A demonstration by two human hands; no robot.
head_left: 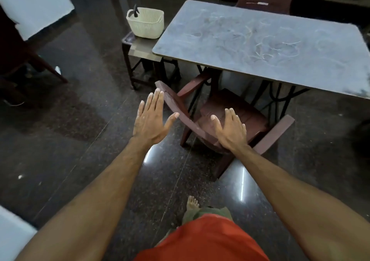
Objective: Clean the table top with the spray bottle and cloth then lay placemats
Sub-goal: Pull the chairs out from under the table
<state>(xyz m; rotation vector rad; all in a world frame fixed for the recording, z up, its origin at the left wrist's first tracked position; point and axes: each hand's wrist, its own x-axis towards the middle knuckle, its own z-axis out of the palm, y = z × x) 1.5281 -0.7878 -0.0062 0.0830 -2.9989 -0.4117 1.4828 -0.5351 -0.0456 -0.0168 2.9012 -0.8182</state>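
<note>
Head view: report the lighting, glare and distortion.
Head view: dim room; bright glare streaks on the polished floor between the forearms; wide-angle bending curves the table top edges; smeared marks show clearly on it; both hands, left and right, are sharp.

the scene is dim overall, with the far background sunk almost to black. the polished dark floor (84,140) throws back bright streaks of overhead light just below the chair (224,120), between the two forearms. the grey table top (260,46) is lit softly and evenly, enough to show pale smears across it. shadows are soft and pool under the table. the wide-angle lens bends straight edges toward the borders and stretches the forearms. the picture is slightly soft and noisy, and the white patches at the left edge are washed out.
</note>
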